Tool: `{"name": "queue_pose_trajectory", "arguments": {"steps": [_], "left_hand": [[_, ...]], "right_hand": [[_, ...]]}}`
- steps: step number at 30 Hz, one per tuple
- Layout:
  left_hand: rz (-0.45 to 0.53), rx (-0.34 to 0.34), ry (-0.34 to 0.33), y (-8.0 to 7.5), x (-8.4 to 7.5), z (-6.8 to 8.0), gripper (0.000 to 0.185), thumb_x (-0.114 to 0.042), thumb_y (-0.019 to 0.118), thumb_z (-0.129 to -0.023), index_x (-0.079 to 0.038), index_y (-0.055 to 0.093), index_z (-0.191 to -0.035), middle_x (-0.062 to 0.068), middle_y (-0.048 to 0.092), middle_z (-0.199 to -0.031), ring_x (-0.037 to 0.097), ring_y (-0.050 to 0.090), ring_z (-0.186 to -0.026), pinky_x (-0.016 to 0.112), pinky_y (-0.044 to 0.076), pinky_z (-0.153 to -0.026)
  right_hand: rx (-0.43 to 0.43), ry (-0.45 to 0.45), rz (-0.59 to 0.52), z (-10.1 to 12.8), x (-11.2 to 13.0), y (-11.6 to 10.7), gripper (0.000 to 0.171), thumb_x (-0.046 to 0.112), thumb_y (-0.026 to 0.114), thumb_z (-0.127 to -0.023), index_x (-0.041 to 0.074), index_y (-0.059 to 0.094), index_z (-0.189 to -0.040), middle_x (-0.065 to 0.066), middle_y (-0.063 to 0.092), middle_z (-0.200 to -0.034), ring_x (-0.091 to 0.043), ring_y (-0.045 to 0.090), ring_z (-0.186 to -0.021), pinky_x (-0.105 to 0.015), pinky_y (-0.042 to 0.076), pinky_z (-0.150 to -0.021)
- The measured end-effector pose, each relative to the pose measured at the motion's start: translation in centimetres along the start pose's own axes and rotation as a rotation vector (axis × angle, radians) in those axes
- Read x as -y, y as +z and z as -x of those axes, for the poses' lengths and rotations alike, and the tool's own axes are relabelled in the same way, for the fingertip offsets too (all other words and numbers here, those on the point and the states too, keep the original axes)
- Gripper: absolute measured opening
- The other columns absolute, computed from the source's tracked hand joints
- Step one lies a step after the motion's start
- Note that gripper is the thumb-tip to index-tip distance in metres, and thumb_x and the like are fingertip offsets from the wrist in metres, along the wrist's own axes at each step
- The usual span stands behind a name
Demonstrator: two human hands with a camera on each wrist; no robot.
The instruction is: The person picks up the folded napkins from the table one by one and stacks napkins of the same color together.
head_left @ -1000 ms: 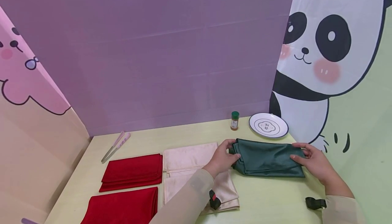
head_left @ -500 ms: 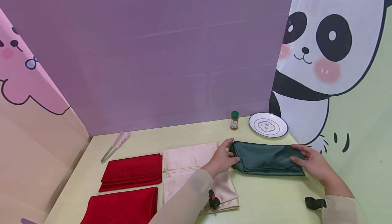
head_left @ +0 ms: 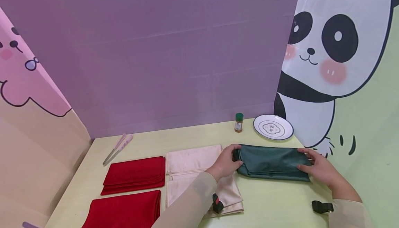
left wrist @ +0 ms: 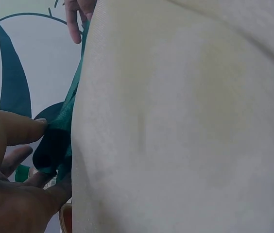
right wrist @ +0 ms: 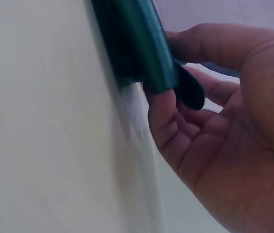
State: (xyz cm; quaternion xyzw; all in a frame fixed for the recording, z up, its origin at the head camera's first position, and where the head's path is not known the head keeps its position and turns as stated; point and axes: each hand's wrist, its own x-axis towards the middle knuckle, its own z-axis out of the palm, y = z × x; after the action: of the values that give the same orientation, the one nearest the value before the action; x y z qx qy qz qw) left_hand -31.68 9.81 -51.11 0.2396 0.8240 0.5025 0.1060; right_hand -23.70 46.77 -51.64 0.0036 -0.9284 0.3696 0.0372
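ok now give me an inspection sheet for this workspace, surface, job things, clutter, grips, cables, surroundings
Surface: pale yellow table, partly covered by cloths.
Job's things: green cloth, folded, held at both ends; whether it rests fully on the table is unclear.
Clutter: two folded red cloths at left, pale pink cloths in the middle, tongs at back left, green-capped bottle and plate at back right.
Grips: left grip pinches the green cloth's left end, right grip its right end.
Cables: nothing seen.
Surroundings: purple backdrop behind, pink cartoon left, panda drawing right.
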Motion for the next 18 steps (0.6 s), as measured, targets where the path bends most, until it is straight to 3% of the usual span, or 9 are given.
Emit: {"name": "queue_pose_trajectory", "arguments": {"steps": [4, 7, 12, 15, 18], "left_hand": [[-0.017, 0.007, 0.006, 0.02, 0.0, 0.01, 0.058, -0.009, 0.075, -0.097, -0.015, 0.053, -0.15, 0.008, 0.053, -0.142, 0.016, 0.052, -0.107, 0.028, 0.046, -0.095], [-0.027, 0.011, 0.016, -0.03, -0.1, 0.17, 0.058, -0.004, 0.073, -0.097, -0.015, 0.053, -0.15, 0.009, 0.053, -0.141, 0.016, 0.052, -0.108, 0.028, 0.045, -0.096], [-0.038, 0.023, 0.018, 0.05, -0.19, 0.42, 0.059, 0.001, 0.068, -0.098, -0.014, 0.05, -0.152, 0.009, 0.052, -0.143, 0.017, 0.05, -0.107, 0.028, 0.044, -0.095], [-0.042, 0.02, 0.021, 0.23, -0.05, 0.33, 0.059, 0.0, 0.068, -0.097, -0.014, 0.05, -0.152, 0.009, 0.051, -0.146, 0.016, 0.05, -0.109, 0.027, 0.044, -0.096], [-0.043, 0.013, 0.025, 0.34, 0.01, 0.35, 0.06, -0.001, 0.07, -0.096, -0.014, 0.05, -0.152, 0.01, 0.051, -0.145, 0.016, 0.051, -0.112, 0.027, 0.045, -0.098]], "right_hand": [[0.006, 0.031, 0.03, 0.07, -0.09, -0.33, 0.081, 0.025, 0.084, -0.091, -0.008, 0.04, -0.15, -0.041, 0.052, -0.13, -0.051, 0.059, -0.111, -0.05, 0.055, -0.082], [0.024, 0.062, -0.006, 0.21, 0.05, -0.41, 0.083, 0.025, 0.084, -0.091, -0.008, 0.037, -0.151, -0.038, 0.054, -0.125, -0.041, 0.063, -0.098, -0.04, 0.056, -0.07], [0.015, 0.086, -0.069, 0.28, -0.03, -0.24, 0.076, 0.02, 0.081, -0.093, -0.009, 0.039, -0.15, -0.037, 0.057, -0.122, -0.026, 0.068, -0.076, -0.033, 0.059, -0.062], [0.0, 0.064, -0.02, 0.12, -0.17, -0.32, 0.07, 0.021, 0.078, -0.096, -0.009, 0.042, -0.149, -0.042, 0.055, -0.128, -0.041, 0.07, -0.095, -0.041, 0.062, -0.075], [-0.002, 0.039, 0.021, 0.03, -0.25, -0.35, 0.067, 0.022, 0.076, -0.098, -0.008, 0.044, -0.149, -0.046, 0.048, -0.138, -0.061, 0.055, -0.12, -0.06, 0.056, -0.092]]}}
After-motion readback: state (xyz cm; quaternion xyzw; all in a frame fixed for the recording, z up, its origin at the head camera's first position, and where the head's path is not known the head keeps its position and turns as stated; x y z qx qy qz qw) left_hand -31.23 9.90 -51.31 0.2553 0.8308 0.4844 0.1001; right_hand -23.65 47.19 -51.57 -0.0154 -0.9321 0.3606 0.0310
